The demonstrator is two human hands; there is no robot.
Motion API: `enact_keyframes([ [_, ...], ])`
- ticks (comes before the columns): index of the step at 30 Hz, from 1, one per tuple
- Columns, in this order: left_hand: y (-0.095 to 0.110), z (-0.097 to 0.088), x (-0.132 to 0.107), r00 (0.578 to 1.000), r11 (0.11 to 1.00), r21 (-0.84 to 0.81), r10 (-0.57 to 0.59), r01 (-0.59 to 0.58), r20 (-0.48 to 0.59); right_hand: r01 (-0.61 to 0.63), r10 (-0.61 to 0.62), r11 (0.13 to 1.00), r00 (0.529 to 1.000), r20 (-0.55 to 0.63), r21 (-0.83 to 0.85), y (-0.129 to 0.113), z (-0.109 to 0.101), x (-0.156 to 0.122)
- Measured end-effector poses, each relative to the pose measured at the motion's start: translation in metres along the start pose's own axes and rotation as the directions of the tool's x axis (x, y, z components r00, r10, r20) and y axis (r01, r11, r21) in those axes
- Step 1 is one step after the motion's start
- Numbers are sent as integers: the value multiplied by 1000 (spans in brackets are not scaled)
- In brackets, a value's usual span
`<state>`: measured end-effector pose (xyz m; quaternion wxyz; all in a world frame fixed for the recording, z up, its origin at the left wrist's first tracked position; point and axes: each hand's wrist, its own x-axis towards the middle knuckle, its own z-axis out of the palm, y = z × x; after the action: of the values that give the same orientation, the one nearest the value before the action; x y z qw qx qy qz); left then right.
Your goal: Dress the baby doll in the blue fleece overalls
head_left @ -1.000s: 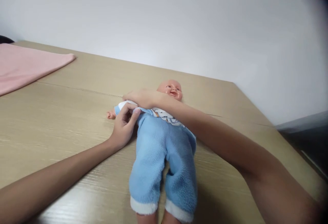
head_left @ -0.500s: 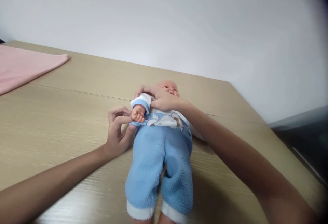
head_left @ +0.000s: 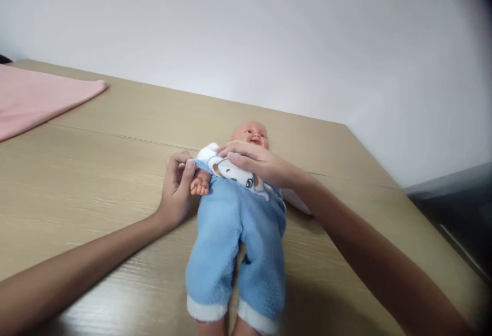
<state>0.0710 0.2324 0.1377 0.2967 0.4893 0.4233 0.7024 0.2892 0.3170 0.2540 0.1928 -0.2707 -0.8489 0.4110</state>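
Grip: left hand pinched closed, thumb against fingers, on the blue edge of a blue-and-white fleece doll outfit, at the doll's left-hand side as viewed. Right hand flat and loosely spread across the doll's chest, not closed on anything.

Counts, left to right: one pink cloth, well apart from the doll, beyond it to the left; one bald, smooth plastic doll; one dark object, well right of the doll, identity unclear.

Doll: lies face up on the pale wooden table, head away from the person. Mouth smiling; one small fist visible, just beside the left thumb. Outfit: one cartoon animal face on white chest, two plush blue trouser legs, two white cuffs, bare legs below.
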Motion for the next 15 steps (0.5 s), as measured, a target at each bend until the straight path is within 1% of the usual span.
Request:
enact_keyframes([
  [2, -2, 0, 2, 997, 997, -25, -73, 73, 16, -85, 81, 994, 995, -55, -66, 0, 4, -14],
  [4, -6, -1, 3, 988, 987, -41, -152, 153, 25, -142, 132, 988, 983, -124, -69, 6, 11, -24],
  [5, -9, -2, 4, 983, 982, -46, -183, 184, 28, -164, 158, 986, 973, -168, -22, 12, 15, -27],
  [8, -15, -2, 13, 964, 962, -62, -265, 267, 31, -223, 282, 946, 924, -260, 235, 33, 23, -31],
  [10, -19, -1, 23, 925, 919, -110, -375, 379, 63, -241, 342, 899, 908, -242, 366, 47, 25, -30],
  [12, -24, 0, 32, 869, 849, -185, -480, 495, 123, -242, 368, 864, 903, -223, 442, 58, 26, -29],
  [13, -26, 1, 35, 850, 824, -209, -506, 527, 149, -237, 372, 853, 901, -223, 466, 61, 27, -28],
  [14, -28, 0, 38, 845, 817, -216, -510, 535, 162, -231, 377, 843, 898, -228, 486, 64, 28, -28],
  [15, -29, 0, 39, 853, 829, -203, -497, 522, 161, -223, 382, 835, 892, -239, 502, 66, 29, -28],
])
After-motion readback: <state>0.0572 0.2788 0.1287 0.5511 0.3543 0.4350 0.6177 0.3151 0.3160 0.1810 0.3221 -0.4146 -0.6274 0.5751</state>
